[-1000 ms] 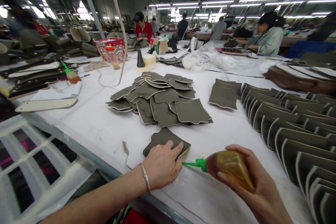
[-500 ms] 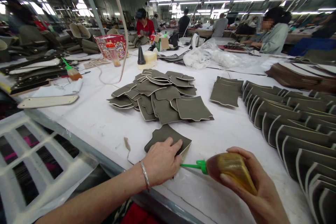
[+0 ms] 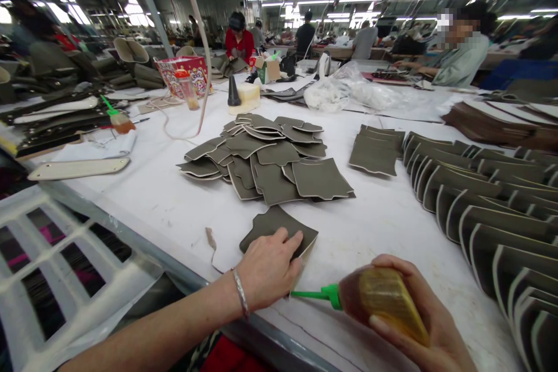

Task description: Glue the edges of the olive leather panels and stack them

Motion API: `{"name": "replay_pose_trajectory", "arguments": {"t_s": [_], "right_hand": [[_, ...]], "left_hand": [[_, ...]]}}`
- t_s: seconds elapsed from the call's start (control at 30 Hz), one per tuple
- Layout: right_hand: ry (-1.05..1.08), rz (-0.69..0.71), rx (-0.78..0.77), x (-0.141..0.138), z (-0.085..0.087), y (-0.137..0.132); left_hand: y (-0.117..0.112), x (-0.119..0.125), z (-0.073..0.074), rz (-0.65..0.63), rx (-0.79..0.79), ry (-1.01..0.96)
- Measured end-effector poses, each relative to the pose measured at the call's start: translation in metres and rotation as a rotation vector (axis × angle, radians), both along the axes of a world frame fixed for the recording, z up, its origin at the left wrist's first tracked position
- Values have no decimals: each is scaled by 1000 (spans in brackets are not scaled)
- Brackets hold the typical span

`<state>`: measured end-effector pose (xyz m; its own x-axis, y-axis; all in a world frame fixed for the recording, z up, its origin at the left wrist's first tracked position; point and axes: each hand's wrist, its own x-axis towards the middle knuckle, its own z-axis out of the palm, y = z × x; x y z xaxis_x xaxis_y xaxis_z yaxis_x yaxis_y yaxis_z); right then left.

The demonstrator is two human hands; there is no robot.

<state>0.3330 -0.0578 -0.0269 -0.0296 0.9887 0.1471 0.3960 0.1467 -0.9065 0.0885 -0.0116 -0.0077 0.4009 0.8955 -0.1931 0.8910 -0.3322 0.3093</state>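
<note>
My left hand (image 3: 270,267) holds a dark olive leather-like piece (image 3: 279,226) on the white table, fingers pressed on its upper face. The pale edge and underside show along its right side; my thumb is hidden. In my right hand (image 3: 422,308) is a squeeze bottle (image 3: 379,296) of amber liquid, tilted nearly level. Its thin green nozzle (image 3: 310,294) points left, and the tip meets the near right edge of the piece, close to my left fingers. A loose pile of similar pieces (image 3: 274,163) lies just beyond.
Rows of overlapping olive pieces (image 3: 501,215) cover the table's right side, beside a small stack (image 3: 375,151). At left are another glue-type bottle (image 3: 120,120), a pale strip (image 3: 78,168) and a white plastic crate (image 3: 74,267). A hanging hose (image 3: 200,29) crosses the view. Other people work further back.
My right hand has brought the bottle slightly down and left, so the nozzle tip slid toward me along the piece's edge. My left hand and the piece stayed put.
</note>
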Motion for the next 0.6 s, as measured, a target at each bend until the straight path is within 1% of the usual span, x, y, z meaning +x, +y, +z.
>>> {"name": "replay_pose_trajectory", "arguments": {"t_s": [0.13, 0.23, 0.33, 0.4, 0.47, 0.6], "right_hand": [[-87, -30, 40, 10, -2, 5], [-41, -79, 12, 2, 0, 1], [54, -29, -19, -10, 2, -5], [85, 1, -35, -12, 2, -6], [53, -30, -30, -8, 0, -1], [-16, -110, 8, 10, -5, 14]], "left_hand": [[0, 0, 0, -2, -4, 5], [0, 0, 1, -2, -4, 10], [0, 0, 1, -3, -10, 16], [0, 0, 1, -4, -15, 22], [0, 0, 1, -3, -13, 26], [1, 1, 1, -2, -6, 27]]}}
